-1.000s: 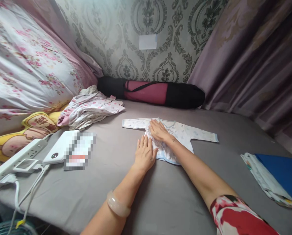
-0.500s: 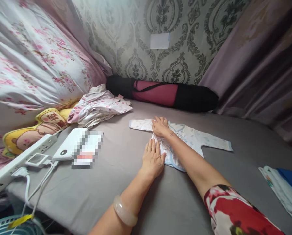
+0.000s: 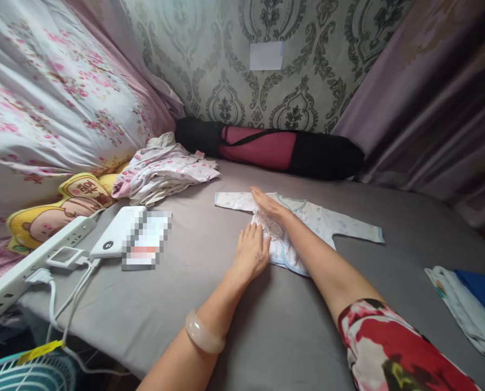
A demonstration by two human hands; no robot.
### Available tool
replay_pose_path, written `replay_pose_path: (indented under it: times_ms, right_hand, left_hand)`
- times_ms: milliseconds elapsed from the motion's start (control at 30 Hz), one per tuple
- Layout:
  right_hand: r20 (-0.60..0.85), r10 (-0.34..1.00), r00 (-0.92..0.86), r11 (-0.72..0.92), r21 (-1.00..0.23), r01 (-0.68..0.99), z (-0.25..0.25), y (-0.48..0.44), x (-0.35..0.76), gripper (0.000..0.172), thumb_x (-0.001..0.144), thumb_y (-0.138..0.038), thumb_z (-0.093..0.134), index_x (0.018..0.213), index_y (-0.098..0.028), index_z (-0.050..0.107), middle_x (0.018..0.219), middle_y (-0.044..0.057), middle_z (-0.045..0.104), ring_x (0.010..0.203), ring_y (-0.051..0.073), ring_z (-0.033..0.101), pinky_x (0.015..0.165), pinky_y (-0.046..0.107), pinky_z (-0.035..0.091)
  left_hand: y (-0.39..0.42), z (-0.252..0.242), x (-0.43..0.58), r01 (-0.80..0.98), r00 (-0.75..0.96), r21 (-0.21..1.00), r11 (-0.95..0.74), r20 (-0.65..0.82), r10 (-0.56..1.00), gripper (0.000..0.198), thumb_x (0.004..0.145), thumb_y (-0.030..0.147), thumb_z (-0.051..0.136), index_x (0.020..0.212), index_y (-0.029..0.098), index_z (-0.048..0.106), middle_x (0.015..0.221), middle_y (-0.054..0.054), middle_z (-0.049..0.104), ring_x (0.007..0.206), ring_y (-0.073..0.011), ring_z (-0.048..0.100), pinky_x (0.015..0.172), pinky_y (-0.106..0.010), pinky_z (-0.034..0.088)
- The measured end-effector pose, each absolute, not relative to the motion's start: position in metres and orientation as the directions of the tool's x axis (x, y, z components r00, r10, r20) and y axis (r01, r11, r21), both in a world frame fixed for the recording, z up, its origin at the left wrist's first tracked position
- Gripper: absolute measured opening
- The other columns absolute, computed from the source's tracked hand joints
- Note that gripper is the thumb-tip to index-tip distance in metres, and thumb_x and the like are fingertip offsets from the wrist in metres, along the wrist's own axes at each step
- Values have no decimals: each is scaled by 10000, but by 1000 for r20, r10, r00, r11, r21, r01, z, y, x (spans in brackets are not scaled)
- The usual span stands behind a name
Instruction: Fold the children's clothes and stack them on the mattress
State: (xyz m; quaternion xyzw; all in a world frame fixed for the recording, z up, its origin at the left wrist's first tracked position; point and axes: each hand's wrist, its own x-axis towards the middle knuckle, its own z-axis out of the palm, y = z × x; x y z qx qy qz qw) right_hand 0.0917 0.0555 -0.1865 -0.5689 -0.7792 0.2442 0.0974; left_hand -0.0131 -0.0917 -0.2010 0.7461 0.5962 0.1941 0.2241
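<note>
A small white baby top (image 3: 320, 218) with light blue trim and faint prints lies spread out, both long sleeves stretched sideways. My left hand (image 3: 250, 251) rests flat on its lower left edge, fingers extended. Reaching across the body of the garment, my right hand (image 3: 268, 203) is turned partly on its edge near the left sleeve and shoulder, fingers straight and nothing in its grip. Thin ties are bunched on the cloth between the two hands. My right forearm hides part of the front.
The top lies on a grey sheet (image 3: 193, 244). At the left are a power strip (image 3: 69, 233), a white power bank (image 3: 118, 231), cables and crumpled printed clothes (image 3: 165, 165). A black and pink long bag (image 3: 259, 149) lies by the wall. Folded cloths (image 3: 466, 309) are at right.
My right hand has tilted from lying flat onto its edge. My left hand stays on the lower left edge, its thumb drawn in slightly. The view has shifted a little.
</note>
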Motion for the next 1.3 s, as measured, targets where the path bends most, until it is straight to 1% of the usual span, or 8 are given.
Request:
replay_pose_path:
  times_ms: [133,233,367,633,733,867,1200,1300]
  right_hand:
    - [-5,967,-254,225,-446,867,-181,25,121,595,997,-377,213,1517,-94,273,1601,116,192,1480,203,114,1191,380,120]
    - [20,961,-276,268,-321,908,-192,-12,128,612,989,-388,239,1515,-77,274,1600,123,189,1481,232,105,1195,418,85]
    - [-10,964,-267,257,-246,935,-213,-42,120,637,991,-397,218,1516,-38,254,1596,136,186,1479,239,117,1196,429,44]
    - [58,956,-288,285,-410,866,-195,-54,131,605,999,-393,189,1515,-91,276,1603,109,189,1482,183,95,1195,379,73]
    - [138,979,-147,189,-364,912,-186,-69,147,609,989,-367,238,1529,-85,226,1612,121,138,1486,195,46,1194,387,40]
    - [127,990,63,-25,-279,960,-194,-82,169,655,983,-379,263,1530,-29,172,1612,157,77,1487,247,15,1187,437,10]
    - [4,998,63,-58,-344,937,-215,-77,188,664,985,-461,227,1502,-48,282,1597,160,175,1479,271,99,1179,491,28]
    - [-16,1000,23,-28,-446,895,-204,-70,203,571,964,-412,338,1449,-119,407,1550,139,330,1437,255,267,1168,445,169]
  left_hand:
    - [-76,-196,-29,530,-109,847,38,23,994,411,996,312,250,1167,130,576,1190,-157,649,1149,-238,593,996,-395,449]
    - [-68,-201,-36,413,-241,903,116,-15,970,326,962,261,309,1083,149,591,1113,-141,670,1077,-235,620,968,-413,463]
    - [-67,-210,-37,457,-220,889,42,67,973,313,897,158,353,1091,146,599,1120,-127,671,1108,-226,606,993,-403,453]
    - [-83,-223,-25,757,186,554,-347,326,927,409,911,190,367,1266,88,543,1362,-193,542,1293,-267,485,1081,-443,388]
    - [-94,-221,-16,861,293,357,-361,231,928,499,965,309,359,1398,74,437,1518,-198,365,1435,-316,282,1144,-520,270]
    - [-104,-212,-10,915,359,177,-363,51,932,564,990,413,310,1466,114,365,1552,-165,310,1461,-305,215,1161,-522,226]
    - [-105,-208,-9,928,362,100,-360,-1,932,576,991,433,275,1477,133,347,1556,-159,303,1464,-310,204,1156,-514,218]
    - [-105,-206,-9,927,366,85,-365,8,931,546,991,421,280,1456,152,376,1544,-150,338,1454,-305,240,1143,-497,253]
